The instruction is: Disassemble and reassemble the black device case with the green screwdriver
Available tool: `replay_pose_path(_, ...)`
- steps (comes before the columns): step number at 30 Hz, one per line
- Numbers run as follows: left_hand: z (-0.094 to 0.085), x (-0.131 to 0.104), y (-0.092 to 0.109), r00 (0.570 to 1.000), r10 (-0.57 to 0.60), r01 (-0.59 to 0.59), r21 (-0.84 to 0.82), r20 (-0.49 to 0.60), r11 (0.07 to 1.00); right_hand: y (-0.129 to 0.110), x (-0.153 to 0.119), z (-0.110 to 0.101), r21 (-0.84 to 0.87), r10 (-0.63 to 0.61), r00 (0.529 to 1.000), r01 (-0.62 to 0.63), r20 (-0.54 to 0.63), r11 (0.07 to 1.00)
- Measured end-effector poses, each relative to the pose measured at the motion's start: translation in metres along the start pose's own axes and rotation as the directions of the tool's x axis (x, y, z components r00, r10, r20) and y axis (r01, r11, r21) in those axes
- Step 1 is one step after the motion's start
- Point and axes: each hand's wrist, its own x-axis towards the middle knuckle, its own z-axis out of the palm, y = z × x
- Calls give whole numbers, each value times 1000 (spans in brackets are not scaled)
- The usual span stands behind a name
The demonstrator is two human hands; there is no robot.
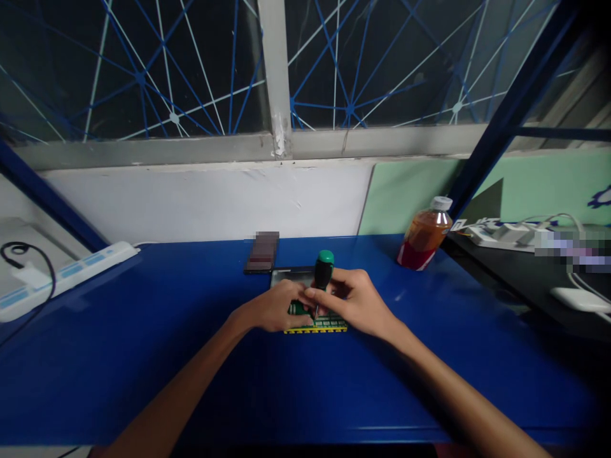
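Note:
A screwdriver [325, 268] with a green-capped, dark handle stands nearly upright in my right hand [356, 299], its fingers closed round the lower handle. The thin shaft points down onto a green circuit board [329, 322] with a yellow-toothed front edge. My left hand [279, 307] is closed at the board's left side, the thumb lying along its front part and the fingers bent close to the screwdriver. Both hands cover much of the board, and the exact spot under the tip is too small to make out. Behind the hands lies a dark flat rectangular object [286, 276], partly hidden.
A phone [262, 253] lies behind the hands on the blue table [229, 394]. A bottle of orange drink [426, 234] stands at the back right. A white power strip [71, 280] is at the left; cables and a white adapter [580, 299] lie on a dark surface at the right.

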Motion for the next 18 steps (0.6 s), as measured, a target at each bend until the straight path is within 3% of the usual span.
replay_pose_path(4, 2, -1, -2, 999, -12, 9, -78, -45, 997, -2, 1, -1, -50, -7, 1000, 7, -2, 999)
replay_pose_path(10, 7, 1, -12, 992, 7, -14, -54, -123, 998, -5, 1, 0, -87, -23, 1000, 21, -12, 996)
replay_pose_path(18, 5, -1, -6, 996, 19, -20, -15, -87, 1000, -1, 0, -1, -102, -30, 999, 26, -33, 994)
